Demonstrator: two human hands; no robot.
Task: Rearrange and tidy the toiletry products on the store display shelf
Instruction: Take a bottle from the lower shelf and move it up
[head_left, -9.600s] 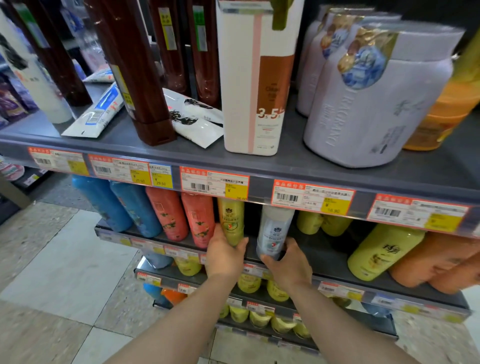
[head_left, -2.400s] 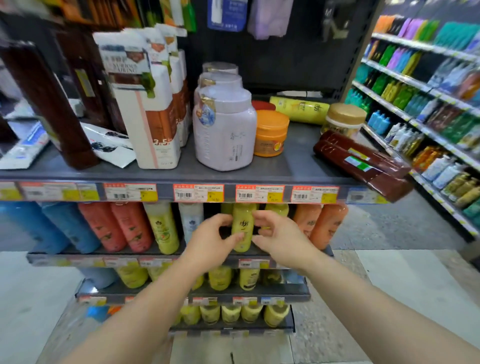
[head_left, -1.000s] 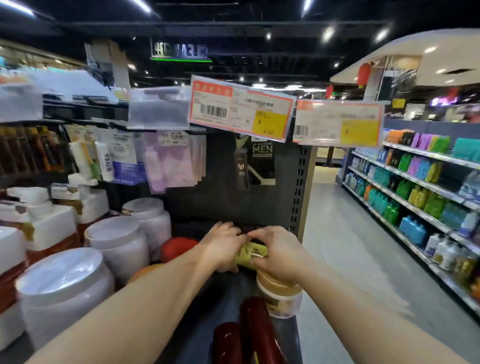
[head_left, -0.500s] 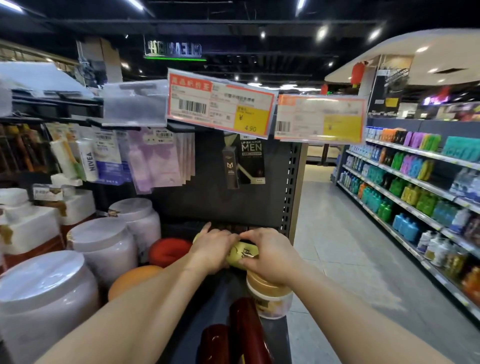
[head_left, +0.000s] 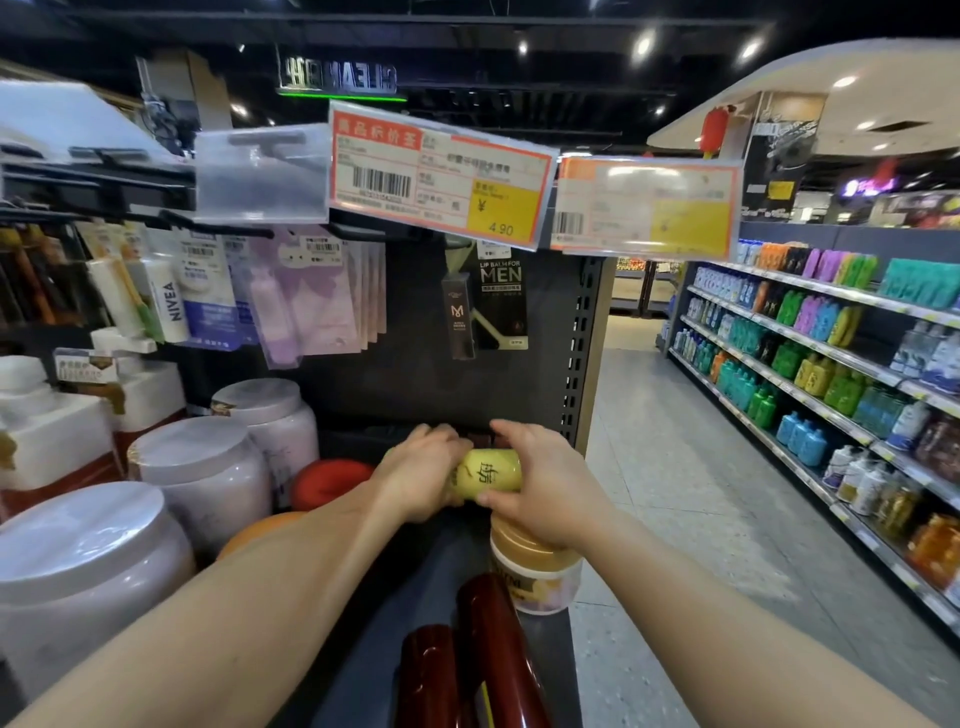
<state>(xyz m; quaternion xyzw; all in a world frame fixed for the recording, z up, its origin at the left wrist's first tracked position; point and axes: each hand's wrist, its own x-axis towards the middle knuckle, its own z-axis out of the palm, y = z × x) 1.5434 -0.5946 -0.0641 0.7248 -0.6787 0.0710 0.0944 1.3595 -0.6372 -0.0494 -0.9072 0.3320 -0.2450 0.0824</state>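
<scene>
Currently both hands grip one yellow bottle (head_left: 488, 475) lying sideways above the shelf (head_left: 415, 587): left hand (head_left: 421, 480) and right hand (head_left: 545, 493) have fingers curled around it.

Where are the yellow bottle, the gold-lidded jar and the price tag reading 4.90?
yellow bottle (head_left: 488, 470), head view, on its label between the hands.
gold-lidded jar (head_left: 535, 582), head view, on its side wall.
price tag (head_left: 501, 210), head view, on its yellow panel.
</scene>
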